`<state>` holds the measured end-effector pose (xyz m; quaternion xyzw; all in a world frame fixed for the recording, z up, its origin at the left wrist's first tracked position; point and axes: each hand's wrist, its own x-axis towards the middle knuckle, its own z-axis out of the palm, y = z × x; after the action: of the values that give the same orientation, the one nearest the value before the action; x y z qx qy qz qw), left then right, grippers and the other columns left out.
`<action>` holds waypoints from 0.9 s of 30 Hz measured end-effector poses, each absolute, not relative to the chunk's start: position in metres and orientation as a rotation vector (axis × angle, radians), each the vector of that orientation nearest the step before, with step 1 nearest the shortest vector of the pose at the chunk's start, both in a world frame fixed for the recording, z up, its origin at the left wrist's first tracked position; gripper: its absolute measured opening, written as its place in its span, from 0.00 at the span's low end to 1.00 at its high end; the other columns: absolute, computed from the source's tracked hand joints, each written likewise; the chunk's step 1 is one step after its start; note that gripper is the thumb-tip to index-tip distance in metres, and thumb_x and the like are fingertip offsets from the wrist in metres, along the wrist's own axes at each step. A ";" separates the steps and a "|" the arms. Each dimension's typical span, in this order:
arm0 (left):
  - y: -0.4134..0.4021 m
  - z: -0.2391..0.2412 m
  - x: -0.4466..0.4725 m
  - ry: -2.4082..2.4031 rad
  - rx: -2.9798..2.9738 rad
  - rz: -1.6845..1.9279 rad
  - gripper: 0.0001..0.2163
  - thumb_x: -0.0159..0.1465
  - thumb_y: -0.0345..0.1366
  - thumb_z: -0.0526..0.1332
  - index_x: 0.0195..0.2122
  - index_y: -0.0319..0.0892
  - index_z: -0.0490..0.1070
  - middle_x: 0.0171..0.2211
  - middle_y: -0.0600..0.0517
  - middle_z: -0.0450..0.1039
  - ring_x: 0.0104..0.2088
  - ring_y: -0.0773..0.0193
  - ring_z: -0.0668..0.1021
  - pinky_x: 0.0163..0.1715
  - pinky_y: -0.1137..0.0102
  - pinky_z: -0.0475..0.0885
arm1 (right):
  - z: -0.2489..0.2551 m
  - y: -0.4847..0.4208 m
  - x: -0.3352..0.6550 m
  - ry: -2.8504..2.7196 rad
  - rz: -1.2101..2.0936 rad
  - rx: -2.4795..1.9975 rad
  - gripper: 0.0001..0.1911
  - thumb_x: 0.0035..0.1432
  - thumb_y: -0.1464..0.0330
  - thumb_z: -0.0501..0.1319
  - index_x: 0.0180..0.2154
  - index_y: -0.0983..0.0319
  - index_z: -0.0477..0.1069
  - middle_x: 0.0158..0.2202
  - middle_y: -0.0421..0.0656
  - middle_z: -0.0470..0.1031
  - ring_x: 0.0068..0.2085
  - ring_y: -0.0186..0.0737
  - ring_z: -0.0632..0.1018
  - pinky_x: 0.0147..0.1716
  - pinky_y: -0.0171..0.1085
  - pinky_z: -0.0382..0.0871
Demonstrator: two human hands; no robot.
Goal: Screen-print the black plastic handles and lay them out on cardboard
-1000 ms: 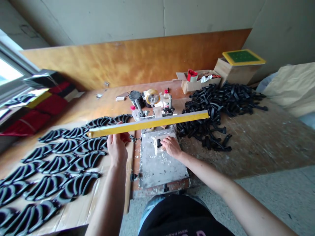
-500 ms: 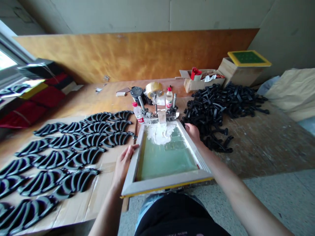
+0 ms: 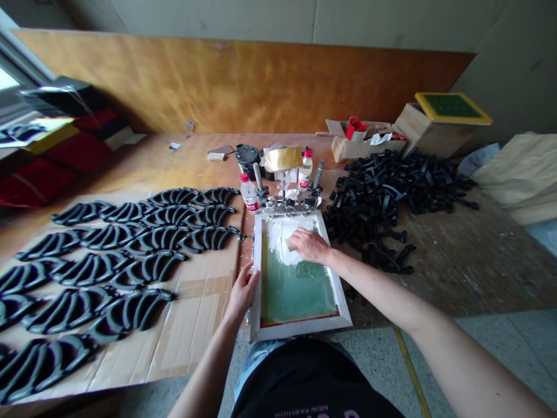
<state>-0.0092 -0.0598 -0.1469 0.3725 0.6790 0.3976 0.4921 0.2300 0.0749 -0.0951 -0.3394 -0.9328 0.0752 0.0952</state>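
A screen-printing frame (image 3: 300, 328) lies flat on the bench in front of me, its green mesh (image 3: 300, 293) facing up with white ink (image 3: 276, 232) smeared at the far end. My left hand (image 3: 242, 292) grips the frame's left rail near the front corner. My right hand (image 3: 308, 245) rests on the mesh at the edge of the white ink. Its fingers are curled over something pale that I cannot make out. A metal hinge clamp (image 3: 289, 203) holds the frame's far edge.
Rows of black curved parts (image 3: 108, 261) lie on cardboard (image 3: 195, 325) to the left. A heap of black parts (image 3: 391, 186) sits at the right. Behind the frame stand two bottles (image 3: 249, 194), a tape roll (image 3: 282, 158) and a black can (image 3: 246, 155). Cardboard boxes (image 3: 361, 145) are at the back right.
The frame swung down from raised to flat. My right hand left the plate beneath, passed the frame's right rail and now rests on the inked mesh. My left hand slid down the left rail.
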 end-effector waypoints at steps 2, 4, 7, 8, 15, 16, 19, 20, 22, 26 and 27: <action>-0.061 -0.145 -0.008 1.647 0.910 0.980 0.36 0.57 0.57 0.61 0.61 0.38 0.64 0.36 0.48 0.78 0.33 0.61 0.77 0.30 0.71 0.70 | -0.090 0.065 0.240 -2.855 0.253 -0.770 0.08 0.56 0.77 0.59 0.37 0.63 0.73 0.38 0.46 0.75 0.43 0.43 0.73 0.41 0.37 0.65; -0.062 -0.145 -0.008 1.659 0.916 0.991 0.36 0.56 0.57 0.61 0.60 0.38 0.66 0.36 0.48 0.78 0.33 0.61 0.77 0.30 0.71 0.70 | -0.085 0.065 0.243 -2.869 0.300 -0.665 0.04 0.56 0.75 0.61 0.34 0.62 0.73 0.35 0.44 0.75 0.40 0.42 0.73 0.38 0.36 0.65; -0.061 -0.146 -0.010 1.674 0.918 0.991 0.36 0.55 0.58 0.62 0.59 0.39 0.67 0.34 0.49 0.77 0.32 0.61 0.77 0.29 0.71 0.70 | -0.089 0.069 0.241 -2.758 0.255 -0.761 0.04 0.57 0.76 0.60 0.33 0.62 0.72 0.34 0.44 0.74 0.40 0.42 0.73 0.37 0.37 0.65; -0.061 -0.148 -0.010 1.671 0.911 0.990 0.36 0.55 0.58 0.62 0.59 0.39 0.67 0.33 0.49 0.77 0.31 0.62 0.77 0.28 0.71 0.70 | -0.094 0.069 0.240 -2.722 0.212 -0.782 0.05 0.58 0.77 0.60 0.33 0.63 0.72 0.34 0.45 0.74 0.40 0.42 0.72 0.38 0.37 0.65; -0.061 -0.143 -0.011 1.601 0.869 1.000 0.38 0.56 0.57 0.63 0.63 0.40 0.63 0.30 0.52 0.76 0.28 0.63 0.77 0.27 0.71 0.70 | -0.104 0.066 0.241 -2.627 0.289 -0.737 0.06 0.59 0.72 0.63 0.41 0.62 0.75 0.36 0.44 0.76 0.41 0.42 0.74 0.42 0.38 0.68; -0.061 -0.135 -0.010 1.593 0.870 1.001 0.38 0.56 0.56 0.63 0.63 0.40 0.62 0.29 0.52 0.76 0.27 0.63 0.76 0.26 0.71 0.70 | -0.097 0.075 0.238 -2.579 0.307 -0.816 0.10 0.59 0.70 0.65 0.44 0.61 0.75 0.37 0.44 0.77 0.42 0.41 0.74 0.42 0.37 0.68; -0.063 -0.100 -0.009 1.578 0.873 0.998 0.39 0.55 0.56 0.64 0.64 0.41 0.61 0.30 0.52 0.77 0.26 0.64 0.75 0.25 0.72 0.69 | -0.071 0.111 0.226 -2.434 0.295 -1.125 0.27 0.58 0.66 0.67 0.58 0.54 0.68 0.44 0.43 0.78 0.43 0.41 0.76 0.43 0.37 0.69; -0.063 -0.086 -0.009 1.581 0.878 1.005 0.38 0.56 0.57 0.64 0.63 0.42 0.63 0.32 0.51 0.78 0.27 0.64 0.76 0.25 0.72 0.69 | -0.062 0.123 0.227 -2.389 0.281 -1.223 0.30 0.58 0.65 0.67 0.61 0.52 0.65 0.44 0.43 0.78 0.43 0.42 0.77 0.43 0.37 0.69; -0.059 -0.060 -0.009 1.605 0.895 1.038 0.34 0.57 0.59 0.62 0.58 0.42 0.70 0.38 0.49 0.78 0.30 0.63 0.77 0.26 0.73 0.69 | -0.051 0.143 0.241 -2.271 0.262 -1.378 0.28 0.60 0.63 0.65 0.62 0.51 0.64 0.43 0.42 0.79 0.41 0.43 0.78 0.42 0.38 0.69; -0.032 -0.022 -0.008 1.512 0.922 1.272 0.29 0.57 0.62 0.60 0.46 0.41 0.77 0.40 0.50 0.77 0.33 0.63 0.76 0.29 0.73 0.72 | -0.061 0.150 0.296 -1.910 0.334 -1.647 0.15 0.65 0.65 0.55 0.51 0.58 0.73 0.38 0.44 0.80 0.37 0.42 0.78 0.40 0.38 0.69; -0.022 -0.016 -0.007 1.432 0.921 1.359 0.28 0.57 0.61 0.60 0.46 0.42 0.76 0.41 0.50 0.77 0.34 0.64 0.77 0.31 0.73 0.72 | -0.071 0.145 0.307 -1.870 0.382 -1.690 0.14 0.65 0.66 0.54 0.49 0.60 0.74 0.36 0.45 0.79 0.36 0.43 0.78 0.40 0.39 0.69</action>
<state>-0.0067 -0.0216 -0.0162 0.3747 0.5827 0.5528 0.4631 0.3066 0.1448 -0.0710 -0.6340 -0.7017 0.1432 0.2920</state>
